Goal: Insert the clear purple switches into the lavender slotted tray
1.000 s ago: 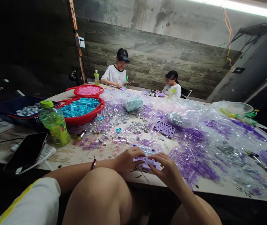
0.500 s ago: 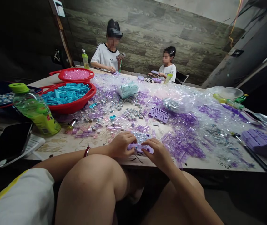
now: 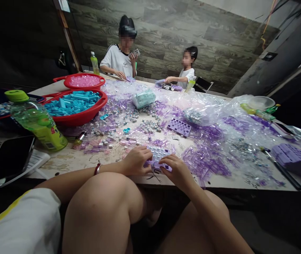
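My left hand and my right hand both grip a small purple tray filled with clear pieces, at the near edge of the wooden table. The left fingers curl over its left end, the right fingers press on its near right edge. A red band sits on my left wrist. Loose clear purple pieces lie heaped just right of the tray. An empty purple tray lies farther back.
A red basin of blue pieces, a red basin of pink pieces, a green drink bottle and a dark phone are at the left. Plastic bags cover the middle. Two people sit at the far side. Stacked purple trays are at right.
The view has tilted down and drifted, so the table and the people sit higher in frame. My hands stay on the small tray, fingers shifting slightly. The far person has raised a hand.
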Demonstrator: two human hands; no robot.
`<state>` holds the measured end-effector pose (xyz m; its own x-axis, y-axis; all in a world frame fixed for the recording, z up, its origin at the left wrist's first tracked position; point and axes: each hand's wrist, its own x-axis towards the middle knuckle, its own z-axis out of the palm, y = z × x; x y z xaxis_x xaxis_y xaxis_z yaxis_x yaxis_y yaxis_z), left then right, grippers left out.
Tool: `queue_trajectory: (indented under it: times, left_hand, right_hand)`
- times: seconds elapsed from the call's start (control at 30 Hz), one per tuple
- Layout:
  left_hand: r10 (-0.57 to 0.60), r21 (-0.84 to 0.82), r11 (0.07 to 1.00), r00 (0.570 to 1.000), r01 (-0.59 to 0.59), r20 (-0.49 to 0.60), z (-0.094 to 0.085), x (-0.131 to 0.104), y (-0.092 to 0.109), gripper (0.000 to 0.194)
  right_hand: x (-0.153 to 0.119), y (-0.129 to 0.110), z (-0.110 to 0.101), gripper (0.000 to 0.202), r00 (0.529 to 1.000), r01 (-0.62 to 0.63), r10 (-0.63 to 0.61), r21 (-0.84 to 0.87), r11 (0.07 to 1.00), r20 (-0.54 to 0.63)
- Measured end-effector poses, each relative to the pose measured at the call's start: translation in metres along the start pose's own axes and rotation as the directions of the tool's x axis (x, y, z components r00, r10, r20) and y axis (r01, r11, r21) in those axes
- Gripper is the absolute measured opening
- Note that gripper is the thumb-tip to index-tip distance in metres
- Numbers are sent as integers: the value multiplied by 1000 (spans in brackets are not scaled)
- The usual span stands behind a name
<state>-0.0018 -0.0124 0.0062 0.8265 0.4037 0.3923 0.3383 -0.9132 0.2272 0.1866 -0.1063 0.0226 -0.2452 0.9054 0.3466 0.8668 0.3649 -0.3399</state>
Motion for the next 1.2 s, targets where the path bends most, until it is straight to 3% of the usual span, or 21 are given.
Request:
queue_trajectory:
  times: [0.13,0.4,0.6,0.93,1.07,1.2]
  left_hand:
    - [23,-21,1000,1000,-23,13,-1,1,-2,9]
    - [64,-222,974,997,-52,47,-3,3,-9,12]
    - [62,-195,980,994,-44,90,-8,4,-8,15]
    - [62,-92,994,996,-55,71,0,0,-9,4]
    - [68,-144,988,996,-60,56,1,0,-10,4]
    - [59,-216,975,997,-48,48,3,0,-12,7]
  right_hand:
    - [-1,1,2,12,1000,6,-6,18,1000,-8]
    - [5,-2,0,22,998,-8,5,50,999,67]
    - [7,1,0,19,997,-32,25,98,995,76]
    - [-1,11,-7,19,997,-65,59,160,985,42]
    - [-2,11,-6,14,999,-18,12,124,992,46]
    - [-3,5,-5,18,994,83,-80,-24,996,79]
